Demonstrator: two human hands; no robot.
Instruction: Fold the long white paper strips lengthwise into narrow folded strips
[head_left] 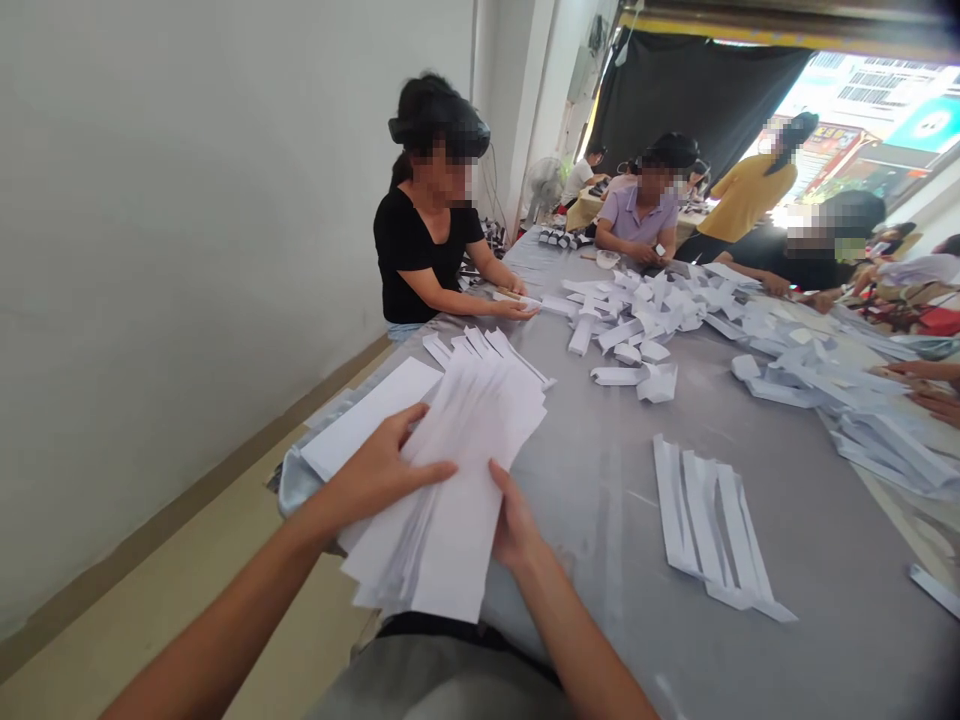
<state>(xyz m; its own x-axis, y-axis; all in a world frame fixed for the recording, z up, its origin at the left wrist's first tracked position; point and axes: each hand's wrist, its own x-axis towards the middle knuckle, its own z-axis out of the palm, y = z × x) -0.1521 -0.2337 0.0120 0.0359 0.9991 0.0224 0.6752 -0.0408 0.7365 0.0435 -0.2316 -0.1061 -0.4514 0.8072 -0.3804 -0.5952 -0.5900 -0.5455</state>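
Observation:
A fanned stack of long white paper sheets (457, 470) lies at the near left corner of the grey-covered table (600, 500). My left hand (379, 470) rests on top of the stack, fingers closed over the upper sheets, thumb up. My right hand (514, 520) grips the stack's right edge, with the thumb on top and the fingers under the paper. A single white sheet (360, 425) lies beneath the stack at the left.
Folded white strips (709, 525) lie to the right of my hands. Piles of folded paper pieces (645, 315) cover the far table. A person in black (424, 250) sits at the left edge; several other people work farther back. Another person's hands (934, 385) reach in at the right.

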